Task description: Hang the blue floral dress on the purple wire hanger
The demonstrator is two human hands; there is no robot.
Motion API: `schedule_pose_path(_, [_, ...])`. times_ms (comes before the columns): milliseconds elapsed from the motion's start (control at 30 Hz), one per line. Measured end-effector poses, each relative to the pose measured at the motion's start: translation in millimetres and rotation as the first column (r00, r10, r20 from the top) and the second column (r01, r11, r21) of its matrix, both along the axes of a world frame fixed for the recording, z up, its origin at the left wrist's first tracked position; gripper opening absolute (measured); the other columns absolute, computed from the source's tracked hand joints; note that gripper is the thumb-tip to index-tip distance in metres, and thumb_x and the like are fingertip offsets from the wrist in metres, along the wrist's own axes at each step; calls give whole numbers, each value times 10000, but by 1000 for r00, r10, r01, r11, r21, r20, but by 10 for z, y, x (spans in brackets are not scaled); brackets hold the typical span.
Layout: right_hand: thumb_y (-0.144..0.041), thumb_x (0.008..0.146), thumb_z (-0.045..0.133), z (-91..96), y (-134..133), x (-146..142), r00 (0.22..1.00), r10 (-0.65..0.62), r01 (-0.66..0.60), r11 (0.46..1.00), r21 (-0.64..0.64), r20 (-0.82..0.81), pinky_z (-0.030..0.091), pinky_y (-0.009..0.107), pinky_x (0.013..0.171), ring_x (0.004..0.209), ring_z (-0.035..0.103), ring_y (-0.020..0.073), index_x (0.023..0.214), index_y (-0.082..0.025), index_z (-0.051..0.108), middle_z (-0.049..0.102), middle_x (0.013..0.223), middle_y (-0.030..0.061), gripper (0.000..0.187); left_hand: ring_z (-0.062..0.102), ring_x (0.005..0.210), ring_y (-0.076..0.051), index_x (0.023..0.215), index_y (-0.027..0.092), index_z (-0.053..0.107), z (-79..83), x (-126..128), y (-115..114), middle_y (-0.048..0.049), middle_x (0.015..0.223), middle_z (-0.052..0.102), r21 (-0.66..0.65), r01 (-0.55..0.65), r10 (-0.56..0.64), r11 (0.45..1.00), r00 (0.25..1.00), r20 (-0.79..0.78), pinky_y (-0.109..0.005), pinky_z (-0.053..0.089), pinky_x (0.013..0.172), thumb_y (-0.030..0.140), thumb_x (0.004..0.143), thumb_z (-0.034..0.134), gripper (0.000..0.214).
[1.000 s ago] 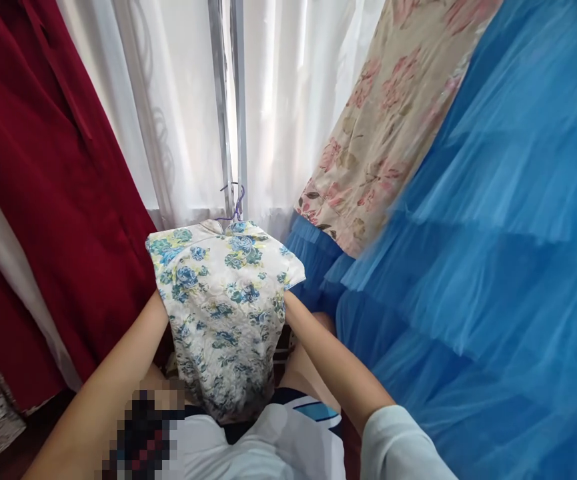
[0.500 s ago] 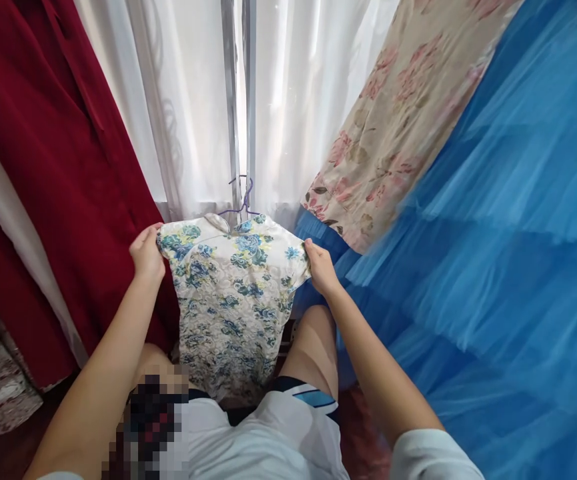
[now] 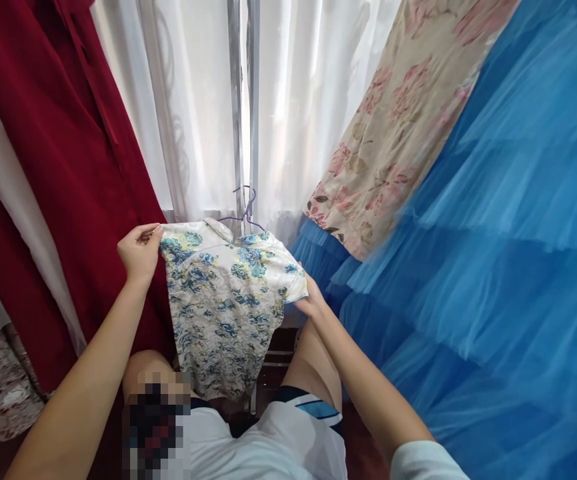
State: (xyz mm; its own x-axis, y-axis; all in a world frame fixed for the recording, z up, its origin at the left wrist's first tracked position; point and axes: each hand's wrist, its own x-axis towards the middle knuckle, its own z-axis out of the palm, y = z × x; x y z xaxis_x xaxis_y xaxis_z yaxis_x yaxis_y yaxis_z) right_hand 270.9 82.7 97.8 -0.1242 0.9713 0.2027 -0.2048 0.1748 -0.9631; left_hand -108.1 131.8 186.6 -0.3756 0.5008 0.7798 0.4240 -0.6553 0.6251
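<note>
A short-sleeved white shirt [image 3: 225, 300] with blue, green and yellow flowers hangs on a purple wire hanger [image 3: 248, 208], its hook visible above the collar. My left hand [image 3: 141, 253] is closed in a pinch on the shoulder end of the left sleeve, drawing it out sideways. On the other side, my right hand [image 3: 312, 293] holds the right sleeve out from behind and below. Most of its fingers are hidden by the cloth. The shirt's lower part hangs between my knees, tilted a little.
Long dark red garments [image 3: 93, 153] hang at the left. A beige skirt with pink flowers [image 3: 383, 133] and a layered blue tulle dress [image 3: 493, 267] hang at the right. Behind stand metal poles [image 3: 253, 100] and white curtains [image 3: 308, 120].
My right hand has shifted lower and behind the right sleeve, its fingers now mostly covered. My left hand has moved slightly left, still pinching its sleeve. The shirt's right side sits lower.
</note>
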Motion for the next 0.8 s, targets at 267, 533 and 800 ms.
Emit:
schedule_pose_path(267, [-663,884,366,-136,-78,16,984,-133,139,989,-42,117,535,389,819,979,680,290,1086,-255,667,746,850,88,546,620,972,-186,1067,181,634,-87,48,99,-65,1042,652,21,-53,54,998,996,-66,-290,498,899,283,833,610,256])
schedule_pose_path(533, [-782,797,427,398,-123,379,919,-364,325,918,227,154,527,343,661,752,671,259,927,-218,655,704,769,63,622,598,919,-214,1088,220,689,-278,219,32,-76,1037,588,-73,-89,65,993,955,-288,-325,471,895,217,875,480,299])
schedule_pose_path(800, [-684,794,527,672,-74,199,813,-581,567,774,281,-40,454,298,544,618,592,204,773,-227,545,626,664,23,458,509,1243,-246,1253,232,620,-104,323,-44,-79,1279,559,-19,75,-77,997,965,-251,-355,360,1111,269,884,540,379])
